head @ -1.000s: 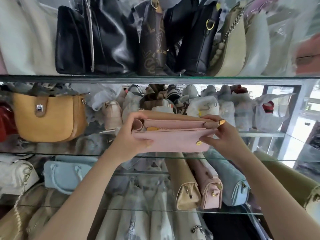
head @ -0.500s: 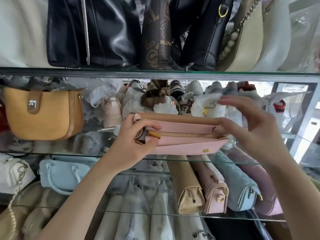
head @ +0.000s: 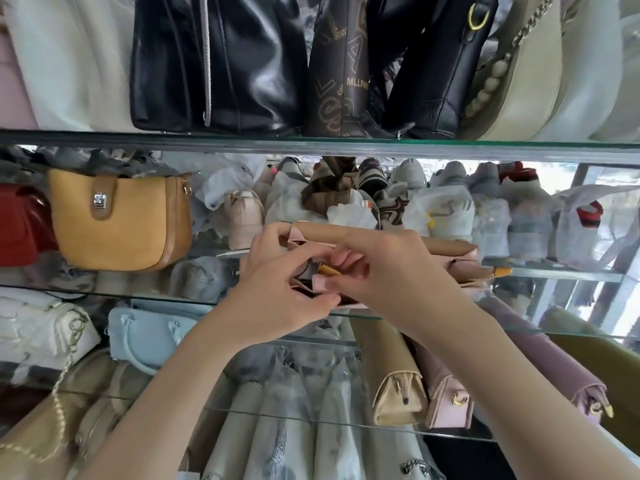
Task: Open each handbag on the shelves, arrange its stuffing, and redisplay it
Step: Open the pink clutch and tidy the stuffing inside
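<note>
At far left we see a red bag (head: pixel 20 223) touching a mustard bag (head: pixel 117 220); below them sit a white quilted bag (head: pixel 41 327) and a pale blue bag (head: pixel 149 337); above, on the top shelf (head: pixel 311 147), black bags (head: pixel 218 64) stand upright against a brown lettered bag (head: pixel 339 81).

In the middle the left hand (head: pixel 280 289) grips the left end of the pink bag (head: pixel 464 268), thumb over the top and fingers curled round it; the bag is held level in the air in front of the shelves. The right hand (head: pixel 398 275) reaches across the bag's top; its fingertips curl in at the left end and pinch there by the gold zip pull (head: pixel 329 270); whether they hold the pull or the pink edge we cannot tell. The bag's right end shows past the right wrist.

Under the right forearm a tan bag (head: pixel 398 393), a small pink bag (head: pixel 446 407) and a mauve bag (head: pixel 554 362) lie side by side on a lower shelf.
</note>
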